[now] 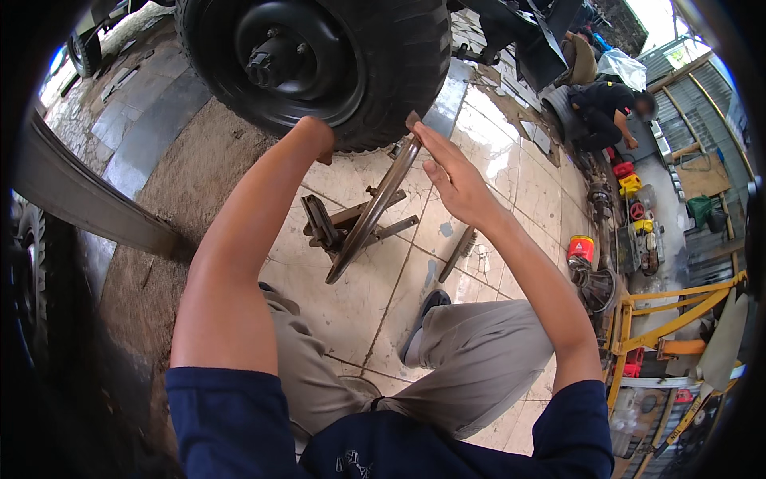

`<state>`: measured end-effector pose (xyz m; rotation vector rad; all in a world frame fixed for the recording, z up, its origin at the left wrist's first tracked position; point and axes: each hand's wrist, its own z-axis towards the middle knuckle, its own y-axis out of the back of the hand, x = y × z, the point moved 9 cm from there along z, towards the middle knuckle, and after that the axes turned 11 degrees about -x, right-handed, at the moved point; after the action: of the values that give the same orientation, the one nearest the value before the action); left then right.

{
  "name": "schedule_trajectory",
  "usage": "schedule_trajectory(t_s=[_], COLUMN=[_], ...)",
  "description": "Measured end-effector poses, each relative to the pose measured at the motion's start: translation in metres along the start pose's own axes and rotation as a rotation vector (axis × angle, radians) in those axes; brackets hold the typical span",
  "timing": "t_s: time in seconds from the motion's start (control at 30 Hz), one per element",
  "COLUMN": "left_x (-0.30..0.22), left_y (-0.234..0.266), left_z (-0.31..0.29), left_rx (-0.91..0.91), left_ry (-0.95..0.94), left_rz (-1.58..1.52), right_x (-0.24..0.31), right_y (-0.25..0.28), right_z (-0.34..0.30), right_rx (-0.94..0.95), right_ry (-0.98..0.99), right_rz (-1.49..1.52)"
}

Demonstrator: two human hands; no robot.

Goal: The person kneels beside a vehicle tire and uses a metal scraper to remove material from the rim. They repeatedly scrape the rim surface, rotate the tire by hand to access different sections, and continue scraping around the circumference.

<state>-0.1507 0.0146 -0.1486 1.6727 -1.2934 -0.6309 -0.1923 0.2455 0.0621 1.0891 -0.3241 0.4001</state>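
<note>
A large black tyre on a dark wheel rim (303,60) stands in front of me. My left hand (313,137) is bent at the wrist against the lower part of the wheel, its fingers hidden from view. A long, flat steel pry bar (373,209) slants from the tyre's lower right edge down toward me. Beside the bar's upper end is my right hand (459,180), fingers stretched out along it and thumb apart, not wrapped round it. Beneath the bar, a metal stand with angled legs (323,227) rests on the floor tiles.
A wire brush (457,254) lies on the tiles near my shoe. To the right are a red tin (581,249), an axle (597,283) and a yellow metal frame (638,327). Another person (606,112) crouches at the far right. A grey post (96,195) leans in at left.
</note>
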Motion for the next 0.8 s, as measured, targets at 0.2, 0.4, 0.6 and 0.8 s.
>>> schedule_trajectory(t_s=[0.2, 0.4, 0.6, 0.8], left_x=[0.004, 0.005, 0.003, 0.008], left_y=[-0.010, -0.004, -0.005, 0.002], left_z=[0.003, 0.001, -0.007, -0.014], left_rx=[0.030, 0.039, -0.007, -0.078], left_ry=[-0.040, 0.013, -0.032, -0.017], left_rz=[0.051, 0.016, 0.072, 0.105], right_x=[0.014, 0.014, 0.038, 0.034], right_y=[0.005, 0.015, 0.011, 0.014], right_z=[-0.007, -0.001, -0.003, 0.000], right_rx=[-0.016, -0.059, -0.039, 0.000], right_ry=[-0.080, -0.070, 0.033, 0.107], right_rz=[-0.060, -0.084, -0.113, -0.227])
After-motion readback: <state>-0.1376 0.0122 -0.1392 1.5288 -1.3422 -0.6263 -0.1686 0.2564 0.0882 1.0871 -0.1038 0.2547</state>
